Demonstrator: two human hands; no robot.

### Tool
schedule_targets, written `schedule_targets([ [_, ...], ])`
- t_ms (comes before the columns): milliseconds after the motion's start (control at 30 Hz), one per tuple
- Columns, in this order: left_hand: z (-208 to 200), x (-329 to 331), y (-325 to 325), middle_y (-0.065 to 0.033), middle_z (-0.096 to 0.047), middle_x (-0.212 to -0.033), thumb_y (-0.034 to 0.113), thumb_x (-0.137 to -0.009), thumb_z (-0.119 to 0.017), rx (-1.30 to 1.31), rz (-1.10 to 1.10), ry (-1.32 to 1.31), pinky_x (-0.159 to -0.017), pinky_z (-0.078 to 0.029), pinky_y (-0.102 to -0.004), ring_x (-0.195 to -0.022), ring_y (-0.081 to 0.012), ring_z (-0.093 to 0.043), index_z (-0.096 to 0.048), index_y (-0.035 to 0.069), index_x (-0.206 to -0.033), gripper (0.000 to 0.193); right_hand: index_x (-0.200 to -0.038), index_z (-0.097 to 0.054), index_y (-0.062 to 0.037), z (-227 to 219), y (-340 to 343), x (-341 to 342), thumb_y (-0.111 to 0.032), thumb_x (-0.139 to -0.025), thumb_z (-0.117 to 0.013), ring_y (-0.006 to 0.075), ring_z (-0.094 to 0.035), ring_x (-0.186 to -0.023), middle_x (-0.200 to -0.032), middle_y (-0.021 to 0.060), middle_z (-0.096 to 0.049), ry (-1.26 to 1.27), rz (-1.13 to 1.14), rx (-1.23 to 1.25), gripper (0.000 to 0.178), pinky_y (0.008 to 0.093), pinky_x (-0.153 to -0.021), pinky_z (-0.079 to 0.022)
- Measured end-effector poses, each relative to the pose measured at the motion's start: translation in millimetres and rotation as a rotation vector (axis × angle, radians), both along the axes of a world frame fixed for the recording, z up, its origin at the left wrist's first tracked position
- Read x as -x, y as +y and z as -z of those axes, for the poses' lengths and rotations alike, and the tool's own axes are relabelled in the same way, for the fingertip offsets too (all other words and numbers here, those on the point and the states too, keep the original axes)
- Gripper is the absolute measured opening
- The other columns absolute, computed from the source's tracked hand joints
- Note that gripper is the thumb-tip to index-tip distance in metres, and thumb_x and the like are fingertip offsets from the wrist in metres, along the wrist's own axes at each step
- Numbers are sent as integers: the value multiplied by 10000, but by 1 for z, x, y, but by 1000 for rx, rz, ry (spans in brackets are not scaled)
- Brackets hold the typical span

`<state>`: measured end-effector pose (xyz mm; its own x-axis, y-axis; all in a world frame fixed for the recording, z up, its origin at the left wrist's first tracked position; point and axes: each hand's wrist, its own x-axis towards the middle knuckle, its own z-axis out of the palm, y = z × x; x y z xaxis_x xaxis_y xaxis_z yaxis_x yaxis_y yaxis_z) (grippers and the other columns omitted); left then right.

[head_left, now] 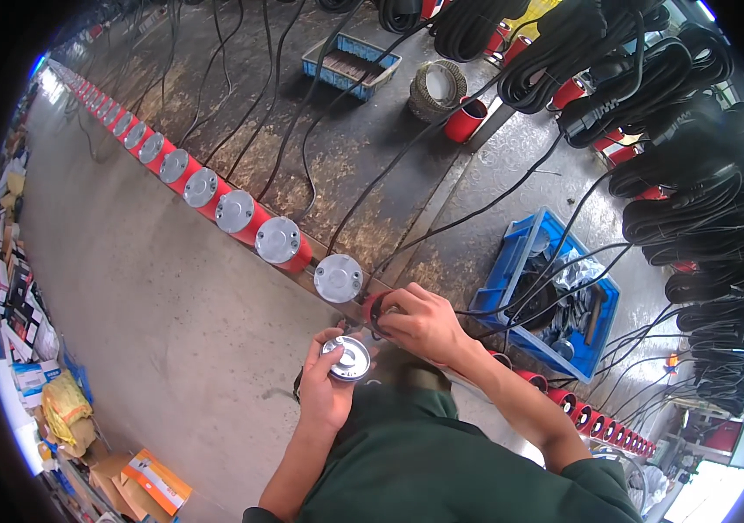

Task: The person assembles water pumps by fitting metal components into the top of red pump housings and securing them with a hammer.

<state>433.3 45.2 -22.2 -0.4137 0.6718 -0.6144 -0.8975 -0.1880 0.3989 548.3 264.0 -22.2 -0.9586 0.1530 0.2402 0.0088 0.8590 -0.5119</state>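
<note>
My left hand point(330, 376) holds a round silver metal cap point(349, 359) up in front of my body, its ringed face showing. My right hand point(421, 321) is closed at the rim of a red cylinder point(372, 307) on the bench edge. The fingertips are partly hidden there, so whether they also grip something small at its mouth cannot be seen. Just left of it stands a cylinder topped by a silver cap point(338, 278). Beyond, a row of red cylinders with silver caps point(278, 241) follows the edge leftward.
Uncapped red cylinders point(582, 415) line the edge on the right. A blue crate point(551, 350) holds metal parts and a plastic bag. Farther back are a small blue tray point(372, 85), a coil ring point(431, 94) and bundled black cables point(694, 196). Loose cables cross the bench point(350, 183).
</note>
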Motion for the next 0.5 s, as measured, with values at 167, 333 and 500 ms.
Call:
schedule_targets([
  [167,1,1,-2,-206,-690,-1336,50,-1042,-559,21,-18,-13,-982,-613,-535,-1217,-434,-714,-543,102,-1373,335,-953,-812,-118,-3,0,-9,-79,-747,-828,246,-702,-922,-1097,31,-758,112,224,-50,210,380,-771,-603],
  [333,2,2,0,-205,-682,-1340,54,-1041,-561,43,-11,-17,-976,-624,-528,-1202,-439,-721,-542,99,-1370,333,-1046,-806,-88,-4,0,-15,-108,-763,-841,250,-722,-965,-1153,53,-781,47,89,-135,286,385,-795,-597],
  [500,-1,2,1,-206,-678,-1332,56,-1044,-562,75,-24,-24,-968,-633,-519,-1198,-439,-725,-541,98,-1368,327,-1061,-786,-81,0,-1,-13,-135,-748,-892,254,-723,-967,-1158,59,-780,102,65,-87,335,391,-793,-595],
])
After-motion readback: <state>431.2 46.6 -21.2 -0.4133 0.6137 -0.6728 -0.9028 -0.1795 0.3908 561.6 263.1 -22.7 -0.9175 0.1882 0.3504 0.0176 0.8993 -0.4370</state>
